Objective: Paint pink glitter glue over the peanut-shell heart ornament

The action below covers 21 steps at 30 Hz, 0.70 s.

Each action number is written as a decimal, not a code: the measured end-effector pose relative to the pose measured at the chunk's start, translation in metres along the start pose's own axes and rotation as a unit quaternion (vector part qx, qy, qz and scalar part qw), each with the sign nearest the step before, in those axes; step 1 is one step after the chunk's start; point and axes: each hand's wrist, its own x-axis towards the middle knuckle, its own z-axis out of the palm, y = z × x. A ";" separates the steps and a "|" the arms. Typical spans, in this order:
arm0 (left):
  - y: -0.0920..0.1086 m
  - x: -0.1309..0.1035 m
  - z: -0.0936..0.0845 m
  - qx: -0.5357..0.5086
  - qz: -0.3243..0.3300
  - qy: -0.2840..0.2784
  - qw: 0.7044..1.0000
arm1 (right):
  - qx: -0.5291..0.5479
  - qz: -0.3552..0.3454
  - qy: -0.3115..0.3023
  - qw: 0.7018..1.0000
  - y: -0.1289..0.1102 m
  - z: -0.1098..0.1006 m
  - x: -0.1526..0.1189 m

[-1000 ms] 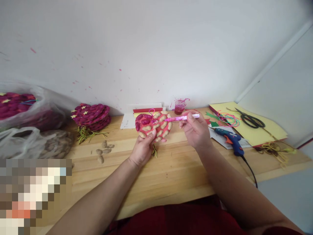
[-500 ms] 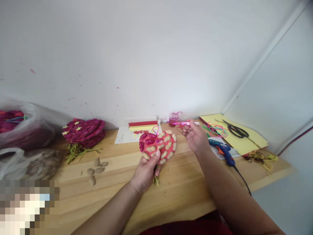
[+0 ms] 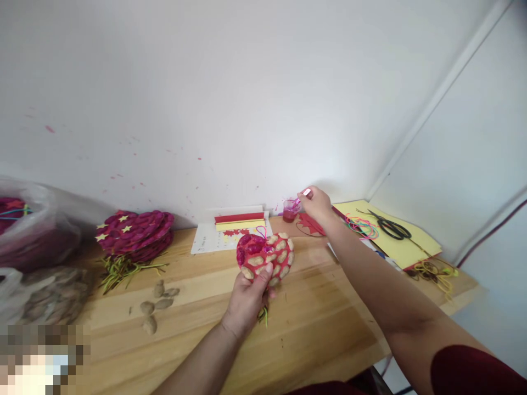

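My left hand (image 3: 251, 296) grips a round red disc (image 3: 275, 258) studded with peanuts in their shells, thumb on its front. Some peanuts at its upper left are painted magenta; the others are bare tan. A pink cord loop rises from its top, and yellow-green strands hang below. My right hand (image 3: 316, 202) pinches a slim paintbrush (image 3: 305, 193) with a pale end, its lower part down in a clear cup (image 3: 289, 210) of magenta paint by the wall. The brush tip cannot be made out inside the cup.
Left: a stack of finished magenta discs (image 3: 138, 233) with yellow stars, loose peanuts (image 3: 154, 307) and plastic bags (image 3: 45, 230). Behind the disc lie papers (image 3: 206, 238) with red and yellow strips. Right: black scissors (image 3: 393, 229) on yellow sheets (image 3: 420, 241), coloured cords (image 3: 362, 226) and yellow string (image 3: 436, 277).
My right hand has moved forward and left, bringing the brush from above the table into the paint cup. The left hand still holds the disc in about the same place.
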 end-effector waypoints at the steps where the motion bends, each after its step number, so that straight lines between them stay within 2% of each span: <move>1: -0.001 0.002 -0.001 0.007 0.013 0.011 1.000 | -0.021 0.002 -0.009 1.000 0.000 0.005 0.001; 5: -0.002 0.008 -0.004 0.044 0.047 0.020 0.998 | -0.094 0.019 -0.038 0.995 -0.002 0.018 0.000; 9: -0.003 0.010 -0.007 0.072 0.027 0.020 0.997 | -0.134 0.034 -0.051 0.989 -0.003 0.024 -0.002; 17: -0.005 0.011 -0.007 0.064 -0.021 0.054 0.996 | -0.134 0.042 -0.036 0.989 -0.006 0.022 -0.001; 21: -0.001 0.011 -0.005 0.036 -0.008 0.057 0.998 | -0.113 0.038 -0.021 0.993 -0.007 0.019 -0.003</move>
